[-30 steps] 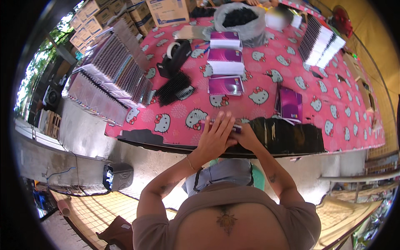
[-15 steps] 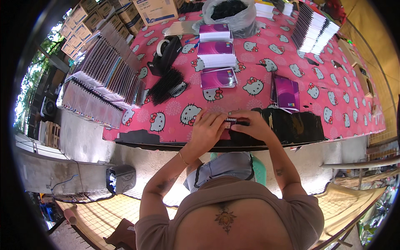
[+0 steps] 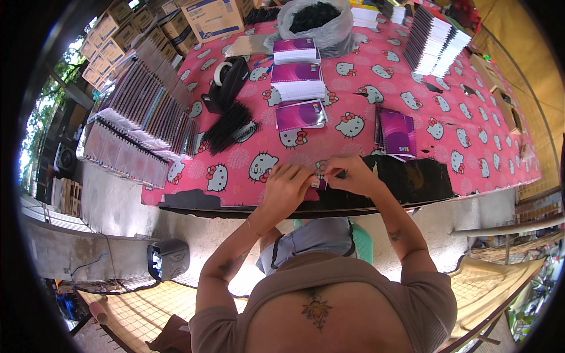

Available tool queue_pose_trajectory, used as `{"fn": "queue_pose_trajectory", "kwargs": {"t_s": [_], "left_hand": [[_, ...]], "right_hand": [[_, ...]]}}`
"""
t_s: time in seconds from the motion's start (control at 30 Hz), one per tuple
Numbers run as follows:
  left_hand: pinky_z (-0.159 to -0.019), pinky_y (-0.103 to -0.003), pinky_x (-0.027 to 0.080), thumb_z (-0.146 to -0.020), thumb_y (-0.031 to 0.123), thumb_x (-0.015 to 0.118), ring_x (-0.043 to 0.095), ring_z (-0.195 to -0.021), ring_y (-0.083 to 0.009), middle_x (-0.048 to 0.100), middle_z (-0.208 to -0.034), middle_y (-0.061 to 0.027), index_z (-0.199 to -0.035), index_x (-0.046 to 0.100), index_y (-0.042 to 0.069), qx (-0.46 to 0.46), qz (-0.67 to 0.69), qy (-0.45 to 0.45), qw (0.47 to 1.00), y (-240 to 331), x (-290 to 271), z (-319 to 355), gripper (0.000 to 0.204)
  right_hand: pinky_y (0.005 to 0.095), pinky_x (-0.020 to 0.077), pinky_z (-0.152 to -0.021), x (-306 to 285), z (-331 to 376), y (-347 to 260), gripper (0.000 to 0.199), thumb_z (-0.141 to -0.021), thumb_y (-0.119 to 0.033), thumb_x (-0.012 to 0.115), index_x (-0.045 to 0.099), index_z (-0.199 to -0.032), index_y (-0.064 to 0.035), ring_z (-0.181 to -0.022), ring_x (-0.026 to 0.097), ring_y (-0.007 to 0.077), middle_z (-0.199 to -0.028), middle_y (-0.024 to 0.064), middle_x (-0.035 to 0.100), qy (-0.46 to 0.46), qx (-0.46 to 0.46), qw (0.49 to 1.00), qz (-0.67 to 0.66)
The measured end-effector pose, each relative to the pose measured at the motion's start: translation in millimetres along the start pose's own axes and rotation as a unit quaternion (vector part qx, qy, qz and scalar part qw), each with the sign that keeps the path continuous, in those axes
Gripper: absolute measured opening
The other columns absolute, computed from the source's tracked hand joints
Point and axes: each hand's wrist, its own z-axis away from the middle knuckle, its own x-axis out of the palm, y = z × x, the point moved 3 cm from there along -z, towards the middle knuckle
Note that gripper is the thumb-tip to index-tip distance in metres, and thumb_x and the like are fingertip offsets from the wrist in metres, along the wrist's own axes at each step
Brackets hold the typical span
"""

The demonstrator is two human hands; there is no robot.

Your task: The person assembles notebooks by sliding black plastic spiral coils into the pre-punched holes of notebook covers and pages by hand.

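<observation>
My left hand (image 3: 286, 186) and my right hand (image 3: 351, 174) meet at the near edge of a table covered in a pink cartoon-cat cloth (image 3: 247, 147). Between their fingertips they hold a small purple notebook (image 3: 316, 183), mostly hidden by the fingers. A black bundle (image 3: 412, 179) lies just right of my right hand. Beyond it rests a purple notebook (image 3: 397, 133). Farther back, three stacks of purple-covered notebooks (image 3: 298, 82) run away from me in a row.
A pile of black spiral combs (image 3: 231, 125) and a tape dispenser (image 3: 226, 79) lie left of centre. Rows of upright notebooks (image 3: 147, 117) fill the left side, another stack (image 3: 435, 41) the back right. A bag of black items (image 3: 315, 20) and cardboard boxes (image 3: 215, 16) stand behind.
Both hands stay together on the small notebook at the table's edge, fingers shifting slightly. The view has tilted a little, moving the table contents upward in the picture.
</observation>
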Motion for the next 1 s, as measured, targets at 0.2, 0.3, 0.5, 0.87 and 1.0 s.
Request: {"fn": "queue_pose_trajectory", "kwargs": {"t_s": [0.2, 0.3, 0.5, 0.87, 1.0], "left_hand": [[-0.068, -0.041, 0.051, -0.084, 0.006, 0.069, 0.065, -0.078, -0.0313, 0.067, -0.088, -0.0113, -0.105, 0.067, 0.004, -0.019, -0.005, -0.011, 1.0, 19.5, -10.0, -10.7, 0.021], [-0.066, -0.041, 0.054, -0.085, 0.005, 0.067, 0.066, -0.077, -0.0339, 0.067, -0.088, -0.0138, -0.111, 0.067, 0.002, -0.064, 0.07, 0.026, 0.995, 20.8, -18.9, -30.8, 0.026], [-0.081, -0.04, 0.056, -0.087, 0.008, 0.068, 0.068, -0.096, -0.0342, 0.069, -0.105, -0.0172, -0.117, 0.066, 0.0, -0.01, 0.172, 0.046, 0.984, -0.4, -6.7, -83.3, 0.031], [-0.094, -0.045, 0.049, -0.083, 0.004, 0.062, 0.063, -0.105, -0.0349, 0.067, -0.109, -0.0168, -0.118, 0.063, 0.002, 0.088, -0.084, 0.02, 0.992, -110.4, 33.5, -74.8, 0.035], [-0.092, -0.042, 0.046, -0.086, 0.005, 0.061, 0.061, -0.104, -0.0331, 0.067, -0.107, -0.014, -0.119, 0.064, 0.007, 0.07, -0.057, -0.024, 0.996, -48.0, 6.6, -56.3, 0.033]], "right_hand": [[0.0282, 0.0548, -0.07, 8.4, 4.5, -2.9, 0.021, -0.081, -0.004, 0.072, 0.065, -0.099, -0.0018, -0.078, 0.067, 0.0152, -0.085, 0.0061, 0.066, 0.173, 0.011, 0.98, 0.1], [0.032, 0.054, -0.068, 1.6, 8.4, -49.9, 0.035, -0.084, -0.011, 0.075, 0.06, -0.115, -0.002, -0.086, 0.067, 0.0204, -0.092, 0.0076, 0.066, 0.332, -0.041, 0.94, 0.073], [0.0263, 0.0489, -0.075, -44.7, 39.8, -3.6, 0.05, -0.089, -0.017, 0.073, 0.054, -0.132, -0.0007, -0.088, 0.057, 0.0124, -0.101, 0.0039, 0.062, 0.386, 0.146, 0.897, -0.156], [0.0402, 0.0362, -0.111, -138.5, 32.4, 32.9, 0.069, -0.084, -0.029, 0.076, 0.047, -0.142, -0.0077, -0.135, 0.044, 0.0398, -0.141, 0.0225, 0.051, 0.398, 0.089, 0.834, 0.372], [0.0369, 0.0423, -0.103, -39.8, 6.3, 6.4, 0.063, -0.083, -0.01, 0.078, 0.047, -0.138, -0.0062, -0.126, 0.049, 0.0215, -0.135, 0.0123, 0.052, 0.233, -0.057, 0.965, 0.105]]}}
